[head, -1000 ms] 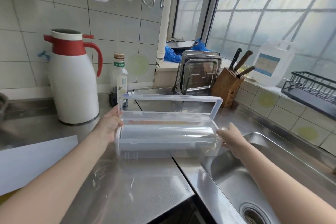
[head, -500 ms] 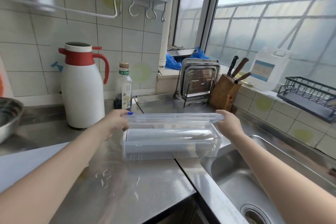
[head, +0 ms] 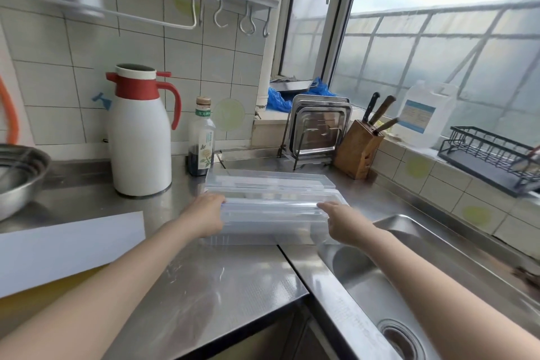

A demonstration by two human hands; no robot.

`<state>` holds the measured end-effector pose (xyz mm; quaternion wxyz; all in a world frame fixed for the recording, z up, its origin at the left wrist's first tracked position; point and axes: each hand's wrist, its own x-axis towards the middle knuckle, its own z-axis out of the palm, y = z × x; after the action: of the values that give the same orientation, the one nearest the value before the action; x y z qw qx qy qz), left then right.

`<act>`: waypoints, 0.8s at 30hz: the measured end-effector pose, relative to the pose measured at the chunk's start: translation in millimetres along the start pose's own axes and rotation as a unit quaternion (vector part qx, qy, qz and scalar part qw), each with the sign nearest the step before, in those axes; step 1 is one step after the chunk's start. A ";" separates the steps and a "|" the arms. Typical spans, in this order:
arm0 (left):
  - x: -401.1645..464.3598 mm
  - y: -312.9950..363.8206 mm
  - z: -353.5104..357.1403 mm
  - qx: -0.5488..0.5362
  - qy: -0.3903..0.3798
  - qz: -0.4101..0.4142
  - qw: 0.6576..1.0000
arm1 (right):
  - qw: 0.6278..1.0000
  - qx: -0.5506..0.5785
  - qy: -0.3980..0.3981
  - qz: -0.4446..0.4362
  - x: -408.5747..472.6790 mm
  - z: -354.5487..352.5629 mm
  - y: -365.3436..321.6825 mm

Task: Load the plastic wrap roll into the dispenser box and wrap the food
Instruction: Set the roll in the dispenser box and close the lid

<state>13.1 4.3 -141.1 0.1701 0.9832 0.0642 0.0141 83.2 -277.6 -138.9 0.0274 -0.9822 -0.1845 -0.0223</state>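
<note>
Dispenser box [head: 271,207] between both hands, contents blurred, perhaps lidded.

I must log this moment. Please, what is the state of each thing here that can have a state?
dispenser box: lid down, on the counter
left hand: gripping the box's left end
right hand: gripping its right end
thermos jug: upright
sauce bottle: upright, capped
knife block: three knives inserted

Steel counter [head: 204,286], dispenser box [head: 271,207], thermos [head: 140,137], bottle [head: 201,140], knife block [head: 358,152], bowls [head: 17,178]
</note>
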 end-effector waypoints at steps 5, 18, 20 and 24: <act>-0.7 -15.2 2.4 0.031 0.030 0.039 0.998 | 0.997 -0.067 -0.032 0.012 4.5 1.9 -2.3; -3.9 -6.0 -2.5 0.233 0.001 0.004 0.972 | 0.981 -0.193 -0.034 0.008 14.1 -13.3 -6.9; -2.1 0.0 -4.3 0.239 0.009 0.028 0.970 | 0.981 -0.192 -0.020 0.010 13.6 -9.7 -6.7; 3.5 12.3 -11.3 0.242 0.023 0.073 0.967 | 0.982 -0.186 -0.005 0.017 14.9 -7.6 -8.6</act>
<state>17.5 -3.0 -126.3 -0.0760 0.9966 -0.0021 0.0326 93.7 -264.7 -130.2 -0.1567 -0.9732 -0.1606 -0.0506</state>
